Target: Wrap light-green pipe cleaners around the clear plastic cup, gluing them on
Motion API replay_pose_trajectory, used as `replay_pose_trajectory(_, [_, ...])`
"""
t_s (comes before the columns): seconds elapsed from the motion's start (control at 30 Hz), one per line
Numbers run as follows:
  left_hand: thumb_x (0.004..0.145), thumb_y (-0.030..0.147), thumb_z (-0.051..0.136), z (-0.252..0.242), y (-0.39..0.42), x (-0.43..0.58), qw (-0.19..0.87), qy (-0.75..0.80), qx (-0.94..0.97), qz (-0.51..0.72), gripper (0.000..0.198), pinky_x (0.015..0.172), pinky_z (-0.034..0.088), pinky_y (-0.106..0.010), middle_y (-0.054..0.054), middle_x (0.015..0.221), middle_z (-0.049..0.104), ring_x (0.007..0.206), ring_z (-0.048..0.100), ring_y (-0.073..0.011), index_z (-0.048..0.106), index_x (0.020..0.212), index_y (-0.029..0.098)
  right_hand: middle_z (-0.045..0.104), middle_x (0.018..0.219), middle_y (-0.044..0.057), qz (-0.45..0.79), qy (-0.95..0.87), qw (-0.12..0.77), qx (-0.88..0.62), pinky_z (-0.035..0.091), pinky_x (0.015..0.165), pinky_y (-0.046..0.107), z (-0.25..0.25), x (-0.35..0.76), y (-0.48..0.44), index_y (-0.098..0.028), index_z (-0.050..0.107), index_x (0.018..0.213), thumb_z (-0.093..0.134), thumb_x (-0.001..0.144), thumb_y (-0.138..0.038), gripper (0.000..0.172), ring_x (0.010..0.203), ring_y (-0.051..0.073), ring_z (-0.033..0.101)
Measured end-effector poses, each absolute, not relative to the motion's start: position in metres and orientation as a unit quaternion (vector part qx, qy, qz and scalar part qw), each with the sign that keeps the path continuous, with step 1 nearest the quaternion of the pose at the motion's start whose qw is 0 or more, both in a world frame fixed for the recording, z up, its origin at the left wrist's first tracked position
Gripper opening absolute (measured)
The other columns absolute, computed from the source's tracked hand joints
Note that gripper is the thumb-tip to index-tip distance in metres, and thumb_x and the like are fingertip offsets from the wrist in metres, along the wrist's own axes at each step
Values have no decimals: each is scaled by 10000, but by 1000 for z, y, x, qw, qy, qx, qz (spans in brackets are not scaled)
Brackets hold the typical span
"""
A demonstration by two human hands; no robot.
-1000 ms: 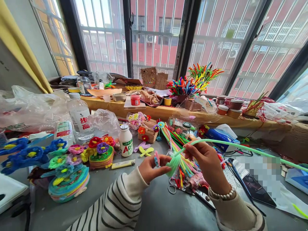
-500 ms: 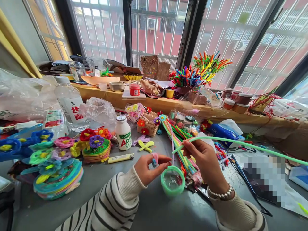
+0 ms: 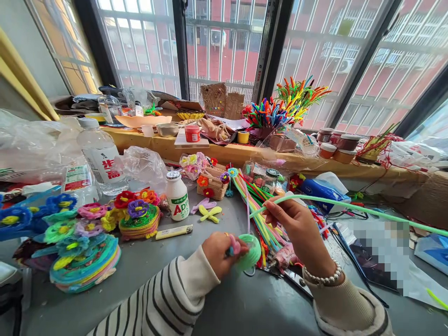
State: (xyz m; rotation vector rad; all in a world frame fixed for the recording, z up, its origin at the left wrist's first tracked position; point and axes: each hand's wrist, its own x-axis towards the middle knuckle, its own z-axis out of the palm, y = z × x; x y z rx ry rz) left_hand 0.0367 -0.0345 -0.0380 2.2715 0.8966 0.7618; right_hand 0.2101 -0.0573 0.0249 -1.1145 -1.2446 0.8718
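Observation:
My left hand (image 3: 224, 254) has its fingers closed on a round light-green coil (image 3: 249, 252), which is tilted and slightly blurred. A small pink and blue piece shows at my left fingers. Higher and to the right, my right hand (image 3: 290, 224) pinches a long light-green pipe cleaner (image 3: 364, 209) near its end; the strip runs off to the right edge of the view. A thin lilac strip (image 3: 248, 205) passes down beside the coil. Behind both hands lies a bundle of pastel pipe cleaners (image 3: 261, 217).
Scissors (image 3: 297, 283) lie below my right hand. A white bottle (image 3: 177, 196), a lighter (image 3: 174, 232) and a yellow cross-shaped piece (image 3: 210, 213) are beyond my left hand. Flower-topped coils (image 3: 86, 263) stand at left. A blue tissue pack (image 3: 324, 193) is at right.
My left hand has closed round the green coil, which was standing on the table, and the coil has moved up and tilted. My right hand still pinches the green strip.

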Motion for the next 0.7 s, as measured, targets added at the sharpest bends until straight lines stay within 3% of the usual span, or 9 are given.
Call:
replay_pose_trajectory(0.17, [674,525,539,-32,-26,33,533,334,672,390,416,481,419,-226,-21,598,601,529,507,-109,639,741,127,596,630,-5,412,-541,570,-462,429,529,196,28,212,-61,-157,604,766,587,741,-345,190,566,81,533])
replay_pose_trajectory(0.3, [604,501,626,-27,-31,35,636,305,583,404,402,473,452,-226,1,603,572,507,527,-102,629,752,128,571,648,-18,448,-524,583,-431,433,544,202,25,208,-61,-173,564,776,564,756,-365,194,582,81,533])
replay_pose_trajectory(0.43, [630,457,628,-20,-40,35,638,334,550,423,357,517,458,-233,8,614,560,515,555,-106,616,752,122,537,631,-30,458,-531,579,-415,424,547,204,22,203,-60,-178,528,756,546,769,-372,195,565,73,508])
replay_pose_trajectory(0.7, [654,453,597,-18,-41,33,590,348,577,445,339,431,356,-208,29,561,481,429,448,-60,605,695,117,504,630,-29,458,-553,544,-434,359,523,189,15,199,-59,-167,533,759,531,779,-375,209,562,62,452])
